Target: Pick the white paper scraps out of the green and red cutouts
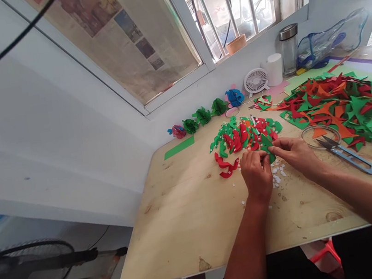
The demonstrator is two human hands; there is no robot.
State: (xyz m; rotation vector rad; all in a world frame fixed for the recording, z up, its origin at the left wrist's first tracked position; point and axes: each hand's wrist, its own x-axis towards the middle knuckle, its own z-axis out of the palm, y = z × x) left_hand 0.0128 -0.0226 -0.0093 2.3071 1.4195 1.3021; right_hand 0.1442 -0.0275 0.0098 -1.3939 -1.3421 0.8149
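Observation:
Between my two hands is a green paper cutout (266, 142), pinched at its edges. My left hand (257, 173) closes its fingers on the near left side of it. From the right, my right hand (293, 154) grips the same piece between thumb and fingers. Just beyond lies a pile of red, green and orange paper cutouts (238, 137), many with small white squares on them. A few red curled cutouts (225, 168) rest left of my left hand. Small white paper bits (277, 175) are scattered beneath my hands.
Thread snips (351, 159) and a roll of clear tape (321, 135) lie at right, beside a heap of paper scraps (337, 103). Along the wall stand paper flowers (201, 116), a small white fan (256, 81) and a glass bottle (289, 52). A green strip (179, 148) lies on the wooden table (183, 214).

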